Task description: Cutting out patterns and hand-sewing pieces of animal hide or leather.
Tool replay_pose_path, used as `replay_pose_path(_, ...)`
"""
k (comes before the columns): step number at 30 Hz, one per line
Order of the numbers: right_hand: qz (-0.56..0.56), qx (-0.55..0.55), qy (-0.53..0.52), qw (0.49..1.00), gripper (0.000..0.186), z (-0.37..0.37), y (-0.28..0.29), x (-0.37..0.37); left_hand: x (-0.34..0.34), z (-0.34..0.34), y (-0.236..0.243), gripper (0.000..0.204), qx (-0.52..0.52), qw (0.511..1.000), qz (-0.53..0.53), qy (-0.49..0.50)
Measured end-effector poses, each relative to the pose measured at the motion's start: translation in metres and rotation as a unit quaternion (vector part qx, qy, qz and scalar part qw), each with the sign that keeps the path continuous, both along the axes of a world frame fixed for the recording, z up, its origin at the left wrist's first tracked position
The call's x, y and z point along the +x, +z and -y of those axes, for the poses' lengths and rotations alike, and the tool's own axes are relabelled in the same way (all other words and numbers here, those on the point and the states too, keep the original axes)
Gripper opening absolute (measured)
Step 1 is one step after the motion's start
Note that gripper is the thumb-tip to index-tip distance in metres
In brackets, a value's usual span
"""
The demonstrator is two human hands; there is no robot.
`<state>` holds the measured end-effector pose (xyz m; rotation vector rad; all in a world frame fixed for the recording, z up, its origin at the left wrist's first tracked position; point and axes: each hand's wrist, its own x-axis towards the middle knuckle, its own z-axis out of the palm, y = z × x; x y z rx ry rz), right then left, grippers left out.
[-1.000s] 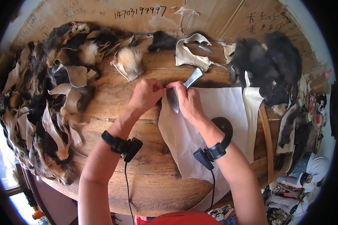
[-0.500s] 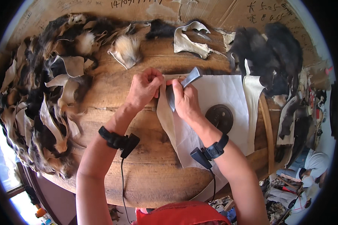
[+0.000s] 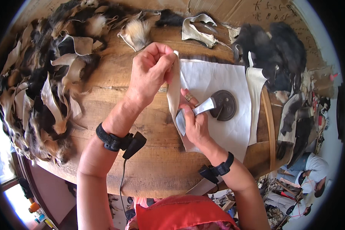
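Observation:
My left hand (image 3: 151,71) is closed, pinching the upper end of a cream hide strip (image 3: 174,82) that stands raised along the left edge of a white sheet (image 3: 226,78). Below it, my right hand (image 3: 195,124) grips a steel knife (image 3: 203,107) with a broad blade, its lower part lying along the strip, and a brass-coloured ring shows on a finger. A dark round metal disc (image 3: 223,105) lies on the sheet. Black straps with small boxes and cables are on both wrists.
Fur and hide scraps (image 3: 53,99) cover the left of the wooden board (image 3: 115,168), with more dark pelts (image 3: 280,50) at right and along the back. A wooden strip (image 3: 267,134) lies right of the sheet. Cardboard (image 3: 207,7) lines the back. A person (image 3: 310,172) works at lower right.
My left hand has risen toward the back, lifting the strip's end. My right hand with the knife has moved down and the blade's angle has turned, exposing more of the disc.

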<state>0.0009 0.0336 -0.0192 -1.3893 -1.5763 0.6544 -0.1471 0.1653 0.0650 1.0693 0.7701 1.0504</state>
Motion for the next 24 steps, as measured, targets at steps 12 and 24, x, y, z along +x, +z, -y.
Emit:
replay_pose_path(12, -0.188, -0.117, 0.013, 0.975, 0.034, 0.036, 0.009, 0.011, -0.045, 0.071, 0.053, 0.01, 0.076, 0.994, 0.076, 0.005)
replay_pose_path(24, -0.113, -0.248, -0.18, 0.945, 0.02, 0.08, 0.104, 0.157, -0.099, 0.147, 0.053, 0.042, -0.069, 0.954, -0.279, -0.085)
